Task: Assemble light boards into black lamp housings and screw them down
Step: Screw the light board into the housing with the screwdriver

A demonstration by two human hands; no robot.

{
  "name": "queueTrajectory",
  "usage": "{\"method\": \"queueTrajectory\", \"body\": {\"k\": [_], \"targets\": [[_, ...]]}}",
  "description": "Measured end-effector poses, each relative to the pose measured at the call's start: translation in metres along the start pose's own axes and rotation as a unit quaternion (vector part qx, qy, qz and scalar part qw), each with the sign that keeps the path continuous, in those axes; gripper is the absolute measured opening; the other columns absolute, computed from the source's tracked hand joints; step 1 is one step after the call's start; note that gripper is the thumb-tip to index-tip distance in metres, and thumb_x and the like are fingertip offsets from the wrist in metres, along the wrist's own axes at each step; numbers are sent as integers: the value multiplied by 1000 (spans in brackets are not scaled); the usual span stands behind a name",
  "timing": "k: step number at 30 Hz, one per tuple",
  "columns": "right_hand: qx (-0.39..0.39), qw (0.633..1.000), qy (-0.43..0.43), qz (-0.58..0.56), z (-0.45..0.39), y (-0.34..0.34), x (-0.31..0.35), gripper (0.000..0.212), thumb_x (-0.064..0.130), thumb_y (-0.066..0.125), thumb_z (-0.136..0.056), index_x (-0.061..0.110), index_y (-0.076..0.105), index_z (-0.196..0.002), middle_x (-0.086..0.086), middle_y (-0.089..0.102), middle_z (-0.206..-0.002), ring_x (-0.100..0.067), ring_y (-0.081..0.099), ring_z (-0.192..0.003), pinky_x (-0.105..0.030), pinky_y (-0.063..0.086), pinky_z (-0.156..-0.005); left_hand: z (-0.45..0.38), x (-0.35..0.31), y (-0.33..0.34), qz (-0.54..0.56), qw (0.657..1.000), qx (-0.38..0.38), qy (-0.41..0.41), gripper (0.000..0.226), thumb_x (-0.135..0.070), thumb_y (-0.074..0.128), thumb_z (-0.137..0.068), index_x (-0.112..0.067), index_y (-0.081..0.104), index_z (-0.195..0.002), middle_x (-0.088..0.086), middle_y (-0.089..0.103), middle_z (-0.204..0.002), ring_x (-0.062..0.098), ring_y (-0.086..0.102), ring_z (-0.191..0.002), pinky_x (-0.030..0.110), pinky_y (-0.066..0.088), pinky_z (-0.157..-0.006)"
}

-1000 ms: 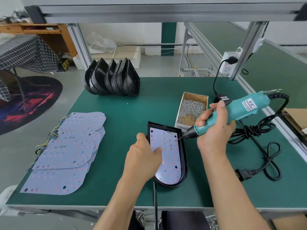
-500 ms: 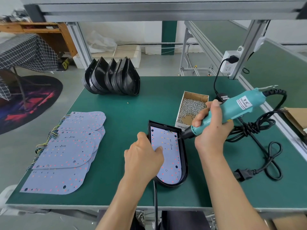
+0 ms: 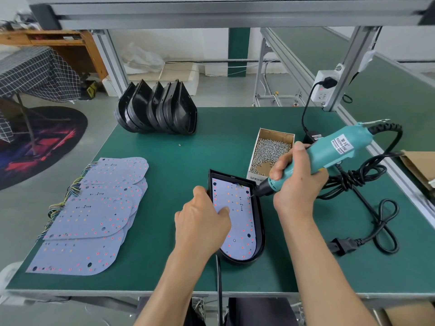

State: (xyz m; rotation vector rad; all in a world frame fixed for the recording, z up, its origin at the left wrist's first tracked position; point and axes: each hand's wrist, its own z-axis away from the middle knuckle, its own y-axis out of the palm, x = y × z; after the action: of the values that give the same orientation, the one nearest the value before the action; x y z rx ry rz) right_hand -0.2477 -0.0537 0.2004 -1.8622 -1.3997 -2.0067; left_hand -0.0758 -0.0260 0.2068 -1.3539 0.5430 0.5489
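A black lamp housing (image 3: 259, 222) lies near the front of the green table with a pale light board (image 3: 237, 217) seated inside it. My left hand (image 3: 202, 224) rests on the housing's left rim, thumb over the outer edge and a fingertip pressing the board. My right hand (image 3: 294, 182) grips a teal electric screwdriver (image 3: 329, 154). Its bit points down-left and touches a screw at the board's upper right edge (image 3: 248, 197).
A cardboard box of screws (image 3: 270, 149) stands just behind the housing. Several empty black housings (image 3: 157, 109) lean together at the back. Loose light boards (image 3: 94, 212) with wires are stacked at the left. Black cables (image 3: 367, 201) lie coiled at the right.
My right hand lowered the screwdriver tip from the housing's upper right rim down onto the board's right edge. My left hand stayed on the housing.
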Motion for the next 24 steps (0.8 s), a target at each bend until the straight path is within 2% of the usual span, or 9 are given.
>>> {"method": "queueTrajectory", "body": {"k": [8,14,16,20,24], "targets": [[22,1000,-10,4,3,4,1,19,30,67,-89,34,62,-71,-4,52,-54,-22,40,-41,-30,34,-50,-1,1,1,2,1000,-1,2,30,-36,64,-95,-17,42,-104,-8,57,-81,29,59,-87,46,47,-96],[17,1000,-5,14,1,2,0,23,31,67,-88,31,60,-67,-5,51,-53,-23,40,-42,-31,35,-50,-2,2,2,2,1000,-3,3,31,-35,64,-96,-17,41,-105,-7,56,-81,30,59,-87,46,47,-95],[19,1000,-5,12,1,2,0,21,31,67,-88,30,60,-69,-5,51,-53,-23,40,-42,-31,35,-50,-2,2,2,0,1000,-3,4,31,-35,64,-96,-17,41,-104,-9,55,-80,29,58,-87,46,47,-95],[22,1000,-5,8,0,0,-1,22,31,68,-89,19,55,-76,-7,51,-54,-23,41,-42,-29,36,-50,-2,3,3,-3,1000,-3,3,31,-36,64,-95,-18,40,-103,-10,53,-80,29,56,-87,46,47,-95],[21,1000,-1,-5,2,-1,0,26,31,69,-90,19,54,-72,-7,52,-55,-24,42,-43,-28,39,-50,-2,3,3,-4,1000,-6,4,31,-36,64,-95,-18,40,-103,-11,52,-79,27,55,-84,45,47,-95]]}}
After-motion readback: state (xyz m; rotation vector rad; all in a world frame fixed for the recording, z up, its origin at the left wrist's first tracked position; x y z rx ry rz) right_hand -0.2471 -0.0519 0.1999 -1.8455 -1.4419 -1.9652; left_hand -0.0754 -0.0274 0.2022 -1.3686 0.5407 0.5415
